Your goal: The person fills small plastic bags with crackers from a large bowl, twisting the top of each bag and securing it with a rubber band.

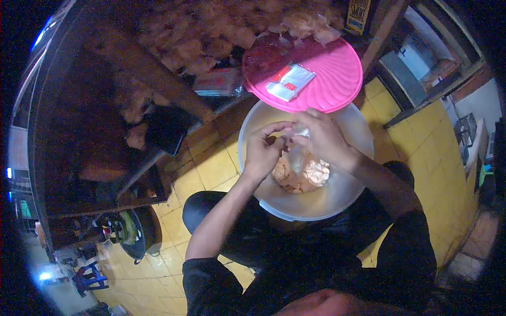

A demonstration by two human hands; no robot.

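Observation:
My left hand (pixel 264 151) and my right hand (pixel 322 136) meet over a large whitish tub (pixel 337 203). Between their fingers hangs a clear plastic bag (pixel 297 158), its top pinched by both hands. Below it, pale orange pieces (pixel 295 181) lie in the bottom of the tub. A pink ridged lid (pixel 337 79) rests at the tub's far edge, with a small pack of clear plastic bags (pixel 291 81) on it.
Many pale orange pieces (pixel 195 42) cover the wooden table at the upper left. Near its edge lie a plastic-wrapped pack (pixel 219 82) and a dark phone-like object (pixel 167 130). A black box (pixel 357 17) stands at the top. Yellow tiles (pixel 211 168) form the floor.

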